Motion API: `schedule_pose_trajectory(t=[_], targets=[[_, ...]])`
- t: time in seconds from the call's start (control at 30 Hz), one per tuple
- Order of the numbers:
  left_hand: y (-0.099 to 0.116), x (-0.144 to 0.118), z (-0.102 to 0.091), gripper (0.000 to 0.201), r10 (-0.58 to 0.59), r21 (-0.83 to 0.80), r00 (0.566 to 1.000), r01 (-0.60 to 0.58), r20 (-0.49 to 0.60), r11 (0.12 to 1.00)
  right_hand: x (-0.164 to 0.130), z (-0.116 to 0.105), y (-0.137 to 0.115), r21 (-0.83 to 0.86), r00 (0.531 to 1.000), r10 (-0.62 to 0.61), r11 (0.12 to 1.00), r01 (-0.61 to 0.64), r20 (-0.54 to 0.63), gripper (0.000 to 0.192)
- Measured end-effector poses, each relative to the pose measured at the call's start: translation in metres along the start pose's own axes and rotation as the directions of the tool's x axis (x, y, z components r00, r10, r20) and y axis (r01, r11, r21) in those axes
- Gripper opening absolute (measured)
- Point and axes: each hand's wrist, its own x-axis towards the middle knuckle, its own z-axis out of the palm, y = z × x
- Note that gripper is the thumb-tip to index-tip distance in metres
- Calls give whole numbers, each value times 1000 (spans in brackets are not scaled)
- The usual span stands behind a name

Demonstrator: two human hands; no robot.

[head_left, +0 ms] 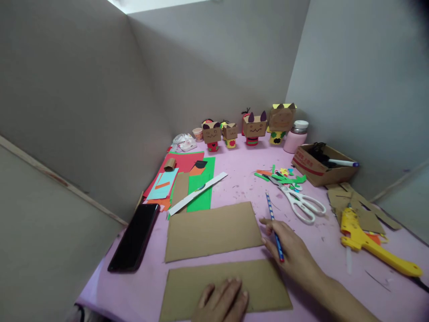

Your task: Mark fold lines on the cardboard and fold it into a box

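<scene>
Holding a blue striped pencil [275, 226] in my right hand [291, 250], I have my fingers curled loosely around its lower part, the tip pointing away from me across the pink table [241, 179]. The fingertips of that hand rest at the right edge of the upper cardboard sheet [212, 230], touching or all but touching it; I cannot tell which. My left hand [223, 299] lies flat and open, fingers spread a little, pressing on the lower cardboard sheet [231, 286], which sits just in front of me, close beneath the upper one with a narrow strip of table between them. It grips nothing.

White-handled scissors [303, 203] lie just beyond my right hand, next to a scatter of green and orange paper scraps [281, 176]. A yellow glue gun [372, 243] rests to the right, on torn cardboard pieces [362, 208]. A small cardboard box [321, 165] with a marker sticking out stands further back on the right. To the left, a dark phone [136, 239] lies near the table edge, beside sheets of coloured paper [187, 179] crossed by a white strip [197, 192]. Along the back stand several small box-headed cardboard figures [254, 127] and a pink jar [295, 136].
</scene>
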Motion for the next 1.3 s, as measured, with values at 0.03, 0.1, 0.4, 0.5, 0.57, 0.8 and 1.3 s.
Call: schedule_pose_trajectory(t=[0.03,0.1,0.4,0.5,0.57,0.8,1.3], targets=[[-3,4,-1,40,-27,-5,1000,27,10,1000,11,1,-1,3,999,-33,999,33,20,12],[-7,10,0,57,-70,-6,997,70,13,998,34,5,-5,2,992,-108,994,108,71,17],[-3,5,16,69,-178,-65,982,182,60,981,62,24,8,-18,961,-187,981,195,203,47],[-4,8,11,55,-128,-78,991,132,49,988,43,12,20,-38,976,-119,991,127,181,44],[-4,12,9,45,-90,-75,996,92,27,993,31,5,26,-48,983,-78,995,87,163,43],[2,21,7,42,2,-62,999,-5,-36,998,16,0,27,-30,992,-33,999,36,121,38],[5,38,12,34,33,-152,999,-32,4,988,-12,-23,36,138,991,133,982,-133,10,7]])
